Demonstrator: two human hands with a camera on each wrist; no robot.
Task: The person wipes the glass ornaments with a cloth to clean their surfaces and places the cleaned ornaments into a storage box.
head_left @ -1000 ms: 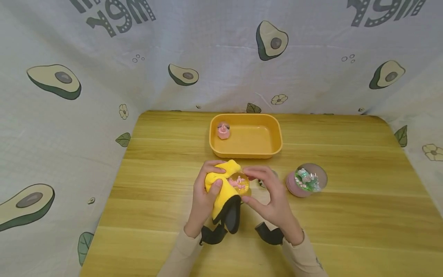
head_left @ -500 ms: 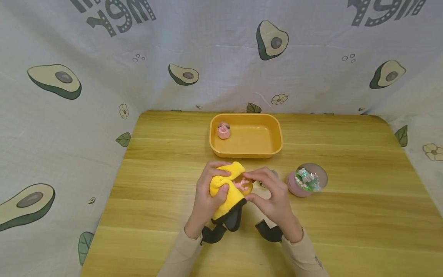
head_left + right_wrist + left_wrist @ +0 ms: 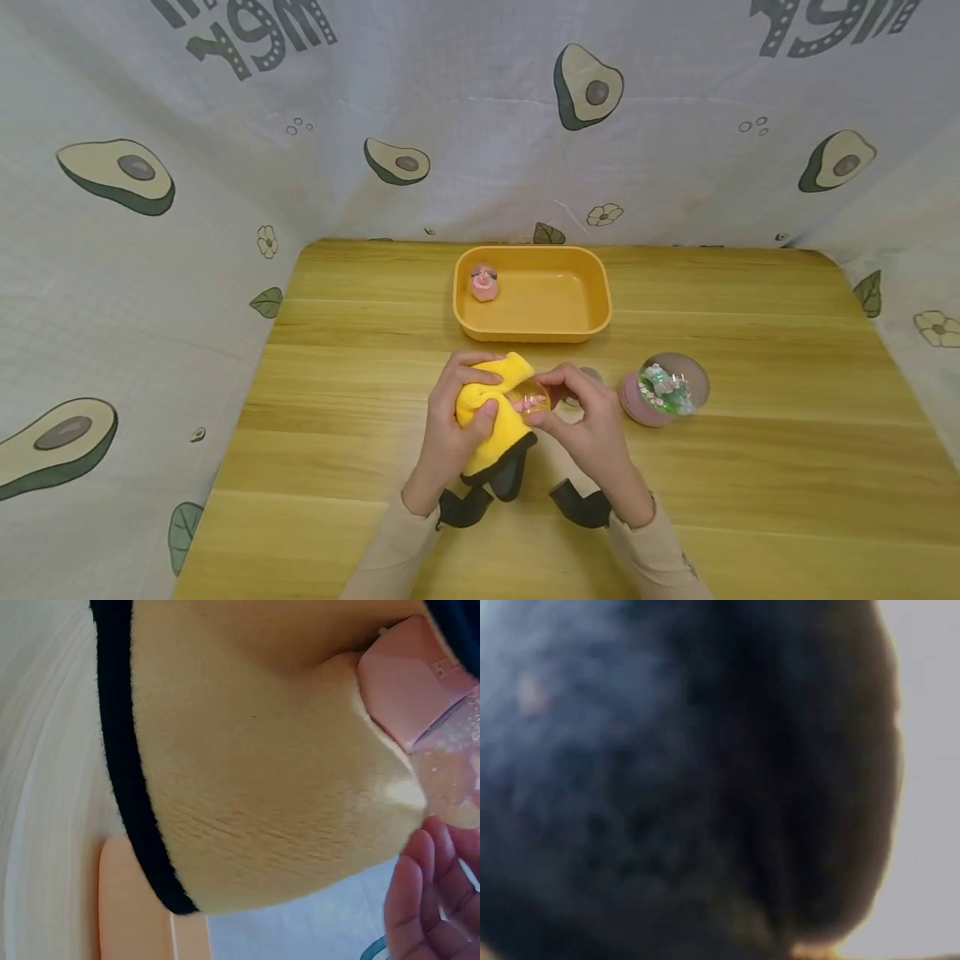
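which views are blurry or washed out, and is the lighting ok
Head view: adequate light, the yellow cloth and tray clearly outlined; left wrist view: heavy blur, a dark shape filling most of it, the right edge blown out; right wrist view: the globe's pink base fairly clear, but the yellow cloth looks tan, with glare near one edge.

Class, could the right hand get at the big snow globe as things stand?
Probably yes, if it lets go: the right hand grips a small globe partly wrapped in yellow cloth, but the big snow globe sits uncovered nearby to the right.
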